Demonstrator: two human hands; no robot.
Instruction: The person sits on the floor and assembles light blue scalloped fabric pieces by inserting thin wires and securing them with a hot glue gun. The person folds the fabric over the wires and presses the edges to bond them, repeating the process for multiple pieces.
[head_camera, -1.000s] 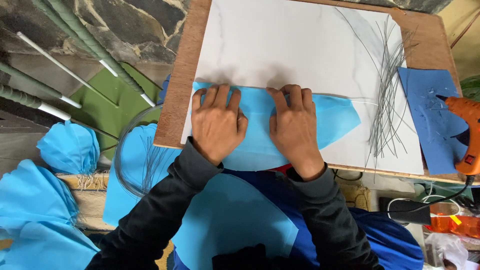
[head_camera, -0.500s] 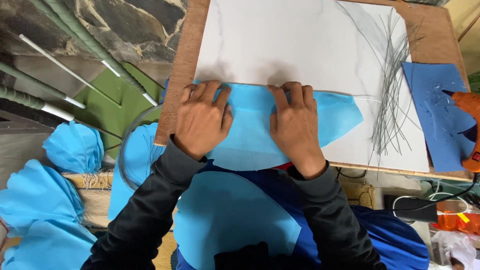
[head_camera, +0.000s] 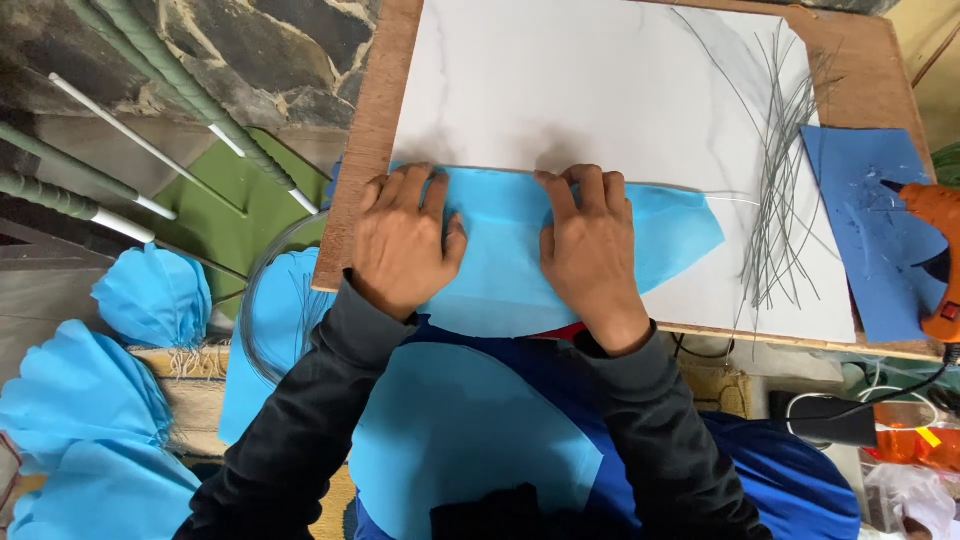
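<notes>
White board (head_camera: 600, 90): light-blue paper sheet (head_camera: 510, 250) flat, curved edge, straight folded top.

Matt, perhaps paper blue sheet (head_camera: 560, 260) on smooth white board (head_camera: 560, 90)

packages: clear crinkled plastic bag (head_camera: 905, 500) at 4 o'clock, bottom right corner | labels: small yellow tag (head_camera: 929, 437) on orange thing, 4 o'clock | signs: none | screens: none
</notes>
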